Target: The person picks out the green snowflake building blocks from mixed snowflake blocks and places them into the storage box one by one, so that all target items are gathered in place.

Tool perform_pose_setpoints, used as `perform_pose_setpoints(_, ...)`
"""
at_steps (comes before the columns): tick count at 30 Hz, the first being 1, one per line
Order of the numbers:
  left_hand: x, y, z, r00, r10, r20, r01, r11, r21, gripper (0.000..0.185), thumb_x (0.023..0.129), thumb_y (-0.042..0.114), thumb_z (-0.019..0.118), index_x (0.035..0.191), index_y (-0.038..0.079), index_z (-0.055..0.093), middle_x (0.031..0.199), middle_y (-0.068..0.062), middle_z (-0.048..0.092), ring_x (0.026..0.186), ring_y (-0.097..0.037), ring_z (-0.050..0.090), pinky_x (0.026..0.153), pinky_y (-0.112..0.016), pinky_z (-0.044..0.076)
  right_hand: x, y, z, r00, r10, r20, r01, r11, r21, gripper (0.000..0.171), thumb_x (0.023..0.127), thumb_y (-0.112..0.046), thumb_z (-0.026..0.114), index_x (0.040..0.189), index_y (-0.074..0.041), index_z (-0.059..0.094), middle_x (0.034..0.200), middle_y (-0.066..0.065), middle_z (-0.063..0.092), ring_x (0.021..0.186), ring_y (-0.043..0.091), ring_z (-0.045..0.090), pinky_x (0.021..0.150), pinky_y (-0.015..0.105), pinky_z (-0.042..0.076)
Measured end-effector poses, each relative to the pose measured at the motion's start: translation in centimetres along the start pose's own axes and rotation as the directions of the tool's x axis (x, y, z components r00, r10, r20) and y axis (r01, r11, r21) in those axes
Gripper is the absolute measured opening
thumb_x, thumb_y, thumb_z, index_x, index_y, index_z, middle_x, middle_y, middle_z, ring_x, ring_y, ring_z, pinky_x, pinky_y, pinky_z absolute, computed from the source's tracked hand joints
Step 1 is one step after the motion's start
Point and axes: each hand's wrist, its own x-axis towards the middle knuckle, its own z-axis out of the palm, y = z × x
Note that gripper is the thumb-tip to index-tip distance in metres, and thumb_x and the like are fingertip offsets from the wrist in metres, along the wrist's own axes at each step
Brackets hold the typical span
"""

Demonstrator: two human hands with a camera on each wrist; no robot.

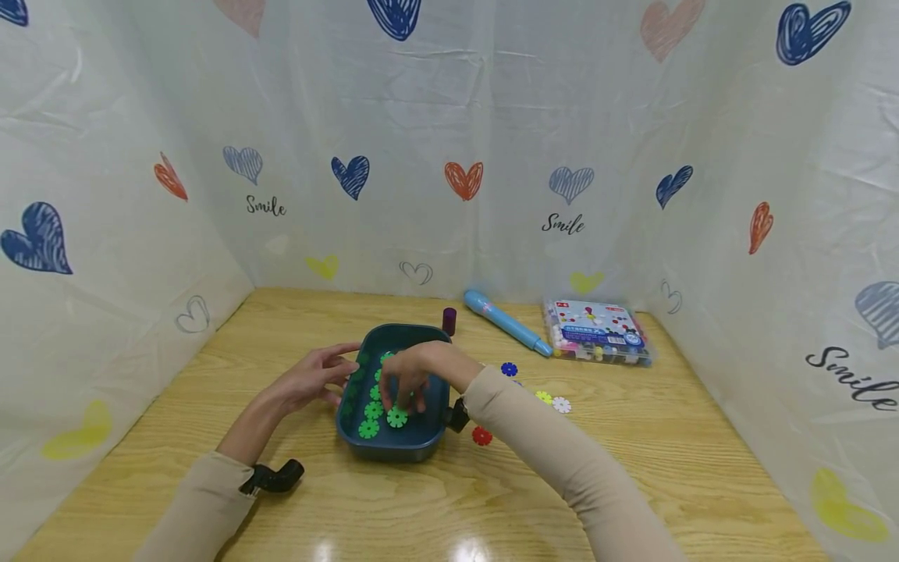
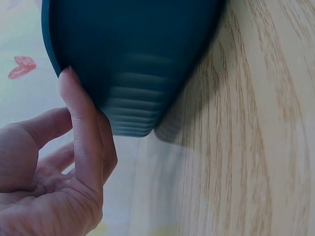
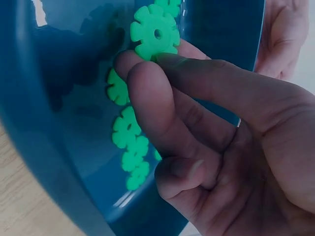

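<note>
A dark blue-green plastic bin stands on the wooden table with several green notched discs inside, mostly in a line along its left side. Reaching down into it, my right hand pinches one green disc between thumb and fingertips, a little above the others. The right wrist view has more green discs on the bin floor beyond the fingers. My left hand is at the bin's left side, a fingertip touching the wall close under the rim, its other fingers loosely bent.
Right of the bin lie loose discs: a red disc, a blue disc, a yellow disc and a white disc. Behind are a purple cylinder, a light blue tube and a clear boxed set. Heart-printed curtains surround the table.
</note>
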Motion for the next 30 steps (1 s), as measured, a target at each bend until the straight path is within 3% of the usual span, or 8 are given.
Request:
perform_pose_setpoints(13, 0.1, 0.0, 0.2, 1.0, -0.008, -0.01, 0.009, 1.0, 0.005, 0.065, 0.101, 0.027, 0.056, 0.156, 0.01, 0.025, 0.11, -0.011, 0.061, 0.081, -0.013, 0.062, 0.06, -0.027, 0.058, 0.2, 0.5, 0.7, 1.0, 0.022, 0.017, -0.022, 0.999, -0.024, 0.014, 0.094, -0.015, 0.067, 0.099, -0.026, 0.073, 0.084, 0.002, 0.074, 0.065, 0.014, 0.071, 0.062, 0.029, 0.049)
perform_pose_setpoints(22, 0.1, -0.1, 0.2, 1.0, -0.013, -0.014, 0.013, 1.0, 0.018, 0.064, 0.101, 0.027, 0.055, 0.155, 0.01, 0.025, 0.112, -0.011, 0.061, 0.083, -0.014, 0.063, 0.062, -0.028, 0.059, -1.1, 1.3, 0.5, 0.996, -0.075, -0.045, 0.074, 0.997, -0.034, 0.021, 0.093, -0.012, 0.066, 0.109, -0.024, 0.073, 0.094, -0.001, 0.072, 0.063, 0.013, 0.07, 0.057, 0.024, 0.048)
perform_pose_setpoints(26, 0.0, 0.0, 0.3, 1.0, -0.014, -0.022, 0.015, 0.999, 0.038, 0.064, 0.101, 0.028, 0.056, 0.155, 0.011, 0.026, 0.114, -0.014, 0.06, 0.083, -0.016, 0.062, 0.062, -0.028, 0.059, -2.8, 2.3, 0.7, 0.971, -0.157, -0.181, 0.145, 0.987, -0.074, 0.02, 0.097, -0.016, 0.061, 0.115, -0.018, 0.071, 0.098, 0.005, 0.074, 0.063, 0.012, 0.07, 0.061, 0.02, 0.052)
perform_pose_setpoints(30, -0.2, 0.2, 0.4, 0.998, -0.017, -0.054, 0.022, 0.996, 0.09, 0.064, 0.1, 0.027, 0.057, 0.154, 0.009, 0.028, 0.115, -0.019, 0.059, 0.083, -0.017, 0.063, 0.062, -0.029, 0.059, -5.0, 4.1, 1.1, 0.91, -0.235, -0.341, 0.223, 0.972, -0.074, 0.021, 0.099, -0.018, 0.058, 0.115, -0.01, 0.07, 0.103, 0.011, 0.074, 0.069, 0.018, 0.071, 0.066, 0.023, 0.056)
